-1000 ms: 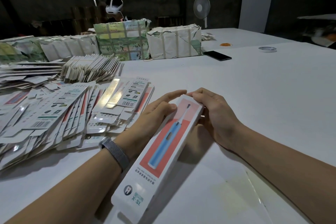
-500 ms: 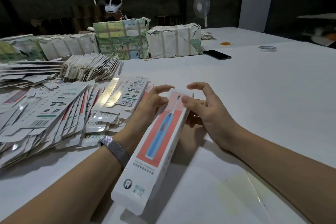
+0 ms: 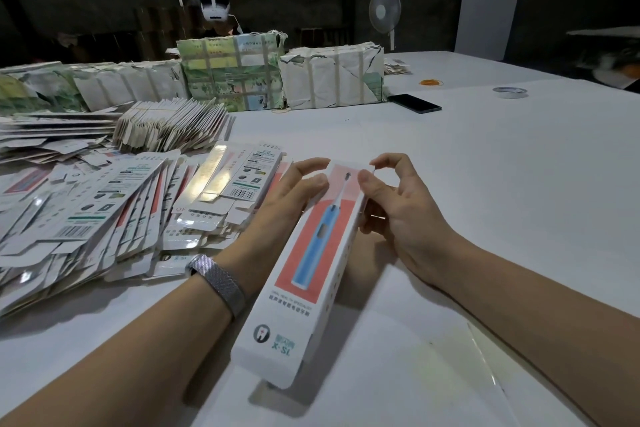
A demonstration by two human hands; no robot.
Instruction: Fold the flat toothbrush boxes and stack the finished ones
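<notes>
Lying on the white table (image 3: 485,184) between the two hands is a long white cardboard toothbrush box (image 3: 304,274), printed with a blue toothbrush on a red panel. The box is already folded into its shape and its length runs from near the person toward the far side, slightly tilted to the right.

The left hand (image 3: 277,204) is placed along the left side of the box at its far end; the fingers are curved, the thumb is touching the top face, and the index finger is lifted above the end. The right hand (image 3: 398,215) is set at the right side of the same end; its thumb is pressed on the top face near the printed brush head, while the index finger is arched above the end of the box. A silver mesh wristband (image 3: 218,282) is worn on the left wrist.

To the left, a wide spread pile of flat unfolded white boxes (image 3: 104,211) is seen, touching the left hand. Behind it, wrapped paper bundles (image 3: 228,73) are lined along the table. Farther right, a black phone (image 3: 414,103), a roll of tape (image 3: 509,92) and an orange rubber band (image 3: 431,82) are lying well apart from the hands. A white standing fan (image 3: 385,10) is seen behind the table.
</notes>
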